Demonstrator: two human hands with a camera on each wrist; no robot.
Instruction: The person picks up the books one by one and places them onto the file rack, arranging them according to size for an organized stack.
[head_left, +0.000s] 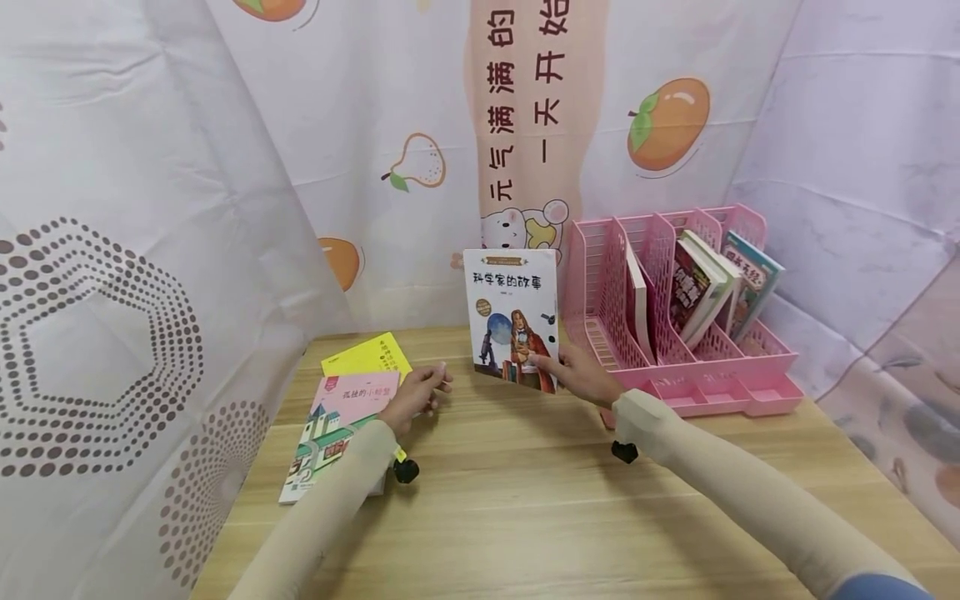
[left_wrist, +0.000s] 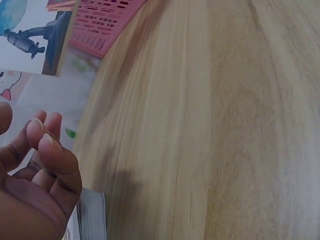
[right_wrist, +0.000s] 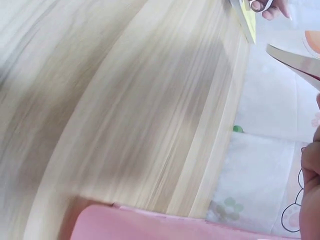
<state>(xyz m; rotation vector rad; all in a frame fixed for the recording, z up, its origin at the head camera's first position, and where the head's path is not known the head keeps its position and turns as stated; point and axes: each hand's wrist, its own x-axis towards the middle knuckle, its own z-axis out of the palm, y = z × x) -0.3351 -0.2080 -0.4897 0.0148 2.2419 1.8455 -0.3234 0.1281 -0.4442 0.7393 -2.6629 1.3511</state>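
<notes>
My right hand [head_left: 583, 375] grips a white book [head_left: 501, 304] by its lower right edge, thumb across the cover. The book is held upright above the table, its cover showing a long-haired figure in a red cloak. In the right wrist view only part of that hand [right_wrist: 311, 172] and the book's edge [right_wrist: 295, 60] appear. My left hand [head_left: 415, 398], fingers loosely curled around nothing, hovers by a pink book [head_left: 375, 390] with a castle picture. Beneath the pink book's upper end lies a yellow book [head_left: 371, 354]. The left wrist view shows the left palm [left_wrist: 35, 195] with nothing in it.
A pink file rack [head_left: 720, 383] with several slots stands at the back right, right beside my right hand. Several books [head_left: 708, 283] lean in its slots. A printed curtain [head_left: 405, 250] hangs behind the wooden table [head_left: 495, 500] and along both sides.
</notes>
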